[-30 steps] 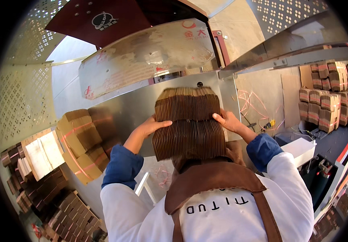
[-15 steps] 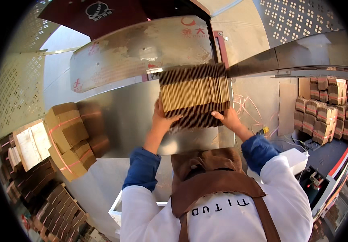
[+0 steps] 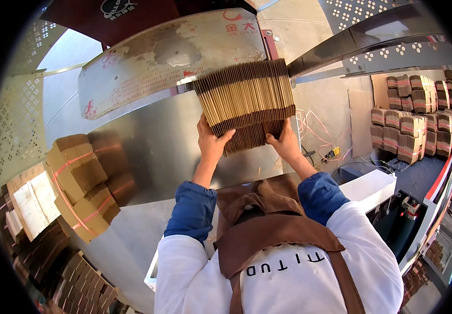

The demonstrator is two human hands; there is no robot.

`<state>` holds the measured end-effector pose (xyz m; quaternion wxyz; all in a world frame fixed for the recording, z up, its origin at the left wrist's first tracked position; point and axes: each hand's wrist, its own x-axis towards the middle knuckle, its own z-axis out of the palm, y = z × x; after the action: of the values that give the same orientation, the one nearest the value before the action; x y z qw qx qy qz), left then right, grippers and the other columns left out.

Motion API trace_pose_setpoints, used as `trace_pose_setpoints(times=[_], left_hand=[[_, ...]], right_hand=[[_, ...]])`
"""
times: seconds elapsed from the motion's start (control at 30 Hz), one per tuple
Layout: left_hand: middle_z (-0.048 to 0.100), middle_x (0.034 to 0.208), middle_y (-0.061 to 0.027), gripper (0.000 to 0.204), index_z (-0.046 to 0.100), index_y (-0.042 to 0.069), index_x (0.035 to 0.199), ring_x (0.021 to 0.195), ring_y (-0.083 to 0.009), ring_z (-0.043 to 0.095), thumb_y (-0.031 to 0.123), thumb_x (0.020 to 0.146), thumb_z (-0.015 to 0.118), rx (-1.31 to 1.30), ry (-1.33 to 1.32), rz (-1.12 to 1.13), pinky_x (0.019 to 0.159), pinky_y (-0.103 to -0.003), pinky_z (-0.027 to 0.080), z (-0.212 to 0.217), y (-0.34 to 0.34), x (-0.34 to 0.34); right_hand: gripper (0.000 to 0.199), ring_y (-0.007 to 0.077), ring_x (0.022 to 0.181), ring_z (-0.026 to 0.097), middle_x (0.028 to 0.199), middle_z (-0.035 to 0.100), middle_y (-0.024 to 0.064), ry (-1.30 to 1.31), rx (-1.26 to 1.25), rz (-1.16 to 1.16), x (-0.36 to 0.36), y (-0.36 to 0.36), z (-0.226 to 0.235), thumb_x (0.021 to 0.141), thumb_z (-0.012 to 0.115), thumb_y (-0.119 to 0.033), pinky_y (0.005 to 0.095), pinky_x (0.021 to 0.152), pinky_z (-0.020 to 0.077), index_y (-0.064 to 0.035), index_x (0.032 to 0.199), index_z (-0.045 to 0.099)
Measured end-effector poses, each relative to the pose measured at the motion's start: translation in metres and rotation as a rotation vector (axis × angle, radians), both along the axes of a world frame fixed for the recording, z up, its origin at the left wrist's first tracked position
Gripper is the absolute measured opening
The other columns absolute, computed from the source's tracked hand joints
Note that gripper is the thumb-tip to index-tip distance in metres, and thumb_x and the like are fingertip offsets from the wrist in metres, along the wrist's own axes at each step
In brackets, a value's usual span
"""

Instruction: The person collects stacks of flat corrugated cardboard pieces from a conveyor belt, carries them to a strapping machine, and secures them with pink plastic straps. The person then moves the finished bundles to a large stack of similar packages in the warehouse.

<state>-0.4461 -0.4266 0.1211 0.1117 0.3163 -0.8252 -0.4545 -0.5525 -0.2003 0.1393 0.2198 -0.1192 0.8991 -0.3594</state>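
Note:
A thick stack of folded brown cardboard pieces (image 3: pixel 247 99) stands on edge over the metal table (image 3: pixel 158 152), its many layers side by side. My left hand (image 3: pixel 211 140) grips the stack's near left corner, thumb laid along the near face. At the near right corner my right hand (image 3: pixel 285 144) grips it the same way, thumb pointing inward. The fingers of both hands are partly hidden behind the sides of the stack. The stack's far end reaches the metal edge at the table's back.
Bundles of cardboard (image 3: pixel 79 167) tied with pink straps stand at the table's left end. Behind the table rises a worn metal panel (image 3: pixel 168 57). More strapped bundles (image 3: pixel 417 125) are piled at the right, near a white box (image 3: pixel 370 189) and loose cords on the floor.
The stack has tilted and its layers fan slightly toward the far side. Both hands still hold it, and the right hand sits further in under the near right corner. The view has shifted somewhat.

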Motion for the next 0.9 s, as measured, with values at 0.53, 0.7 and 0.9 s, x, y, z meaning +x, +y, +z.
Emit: trace_pose_setpoints(times=[0.53, 0.7, 0.9], left_hand=[[0.042, 0.131, -0.0158, 0.095, 0.030, 0.009, 0.139, 0.113, -0.0361, 0.052, 0.034, 0.064, 0.083, -0.002, 0.040, 0.003, 0.089, -0.045, 0.049, 0.005, 0.001, -0.003], [0.043, 0.132, -0.0153, 0.096, 0.030, 0.007, 0.140, 0.113, -0.0343, 0.053, 0.033, 0.064, 0.083, 0.080, 0.022, 0.046, 0.089, -0.044, 0.049, -0.003, 0.001, 0.001], [0.055, 0.125, -0.0129, 0.097, 0.030, 0.006, 0.140, 0.109, -0.0315, 0.058, 0.029, 0.063, 0.084, 0.105, 0.059, 0.038, 0.090, -0.040, 0.049, 0.000, 0.003, -0.002]], right_hand=[[0.099, 0.0433, 0.128, 0.038, 0.139, 0.031, 0.0341, 0.234, 0.211, 0.092, 0.005, 0.000, -0.002, 0.068, 0.073, -0.018, 0.0398, 0.105, 0.0367, 0.0122, 0.140, 0.013], [0.089, 0.0404, 0.104, 0.058, 0.116, 0.054, 0.0312, 0.044, 0.008, -0.090, 0.000, -0.007, 0.020, 0.069, 0.074, -0.021, 0.0419, 0.086, 0.0485, 0.0047, 0.137, 0.022], [0.060, 0.0449, 0.083, 0.062, 0.093, 0.063, 0.0277, -0.101, 0.206, -0.029, -0.010, -0.005, 0.011, 0.072, 0.070, -0.026, 0.0481, 0.074, 0.0506, 0.0013, 0.114, 0.036]])
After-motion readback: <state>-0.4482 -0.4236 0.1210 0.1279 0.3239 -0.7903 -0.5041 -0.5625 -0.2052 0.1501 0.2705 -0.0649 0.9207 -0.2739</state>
